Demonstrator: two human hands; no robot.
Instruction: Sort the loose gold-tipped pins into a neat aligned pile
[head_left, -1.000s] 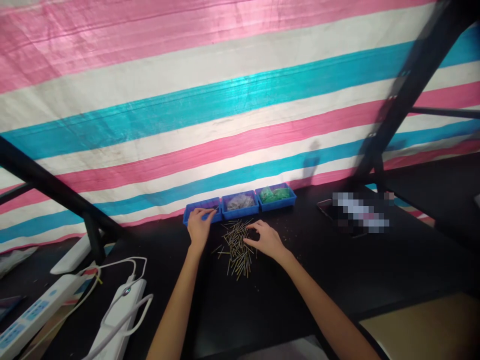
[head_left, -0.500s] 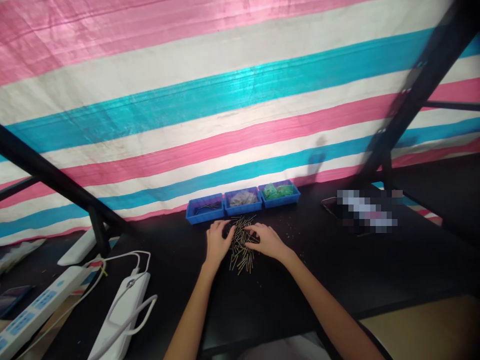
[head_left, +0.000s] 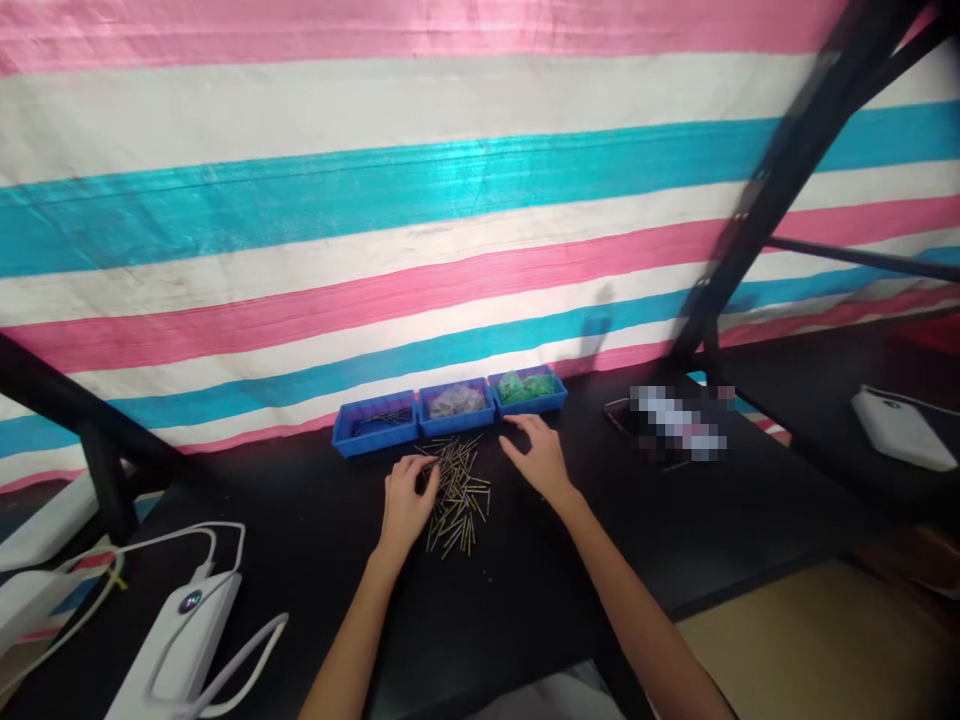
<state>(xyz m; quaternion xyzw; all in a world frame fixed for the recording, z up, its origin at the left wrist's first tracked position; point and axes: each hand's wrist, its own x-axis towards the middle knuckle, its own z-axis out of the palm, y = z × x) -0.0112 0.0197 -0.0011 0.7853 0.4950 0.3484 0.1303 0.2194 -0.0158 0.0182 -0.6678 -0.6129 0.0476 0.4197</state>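
Note:
A pile of thin brass-coloured pins (head_left: 456,490) lies on the black table (head_left: 525,590). My left hand (head_left: 406,499) rests at the pile's left edge, its thumb and forefinger pinched on a pin at the top of the pile. My right hand (head_left: 538,455) hovers to the right of the pile with fingers spread, holding nothing, close to the right blue tray. Three small blue trays stand in a row behind the pile: the left tray (head_left: 374,433) holds a few dark pins, the middle tray (head_left: 457,411) greyish parts, the right tray (head_left: 528,391) green parts.
A striped pink, white and blue tarp hangs behind the table. Black frame struts (head_left: 780,170) slant at left and right. A white power bank with cable (head_left: 176,648) lies front left, another white device (head_left: 900,428) far right. A blurred flat object (head_left: 671,425) lies right of the trays.
My right hand has lifted off the pile and moved right toward the green tray. My left hand came from the left tray to the pile and now pinches a pin. The view shifted.

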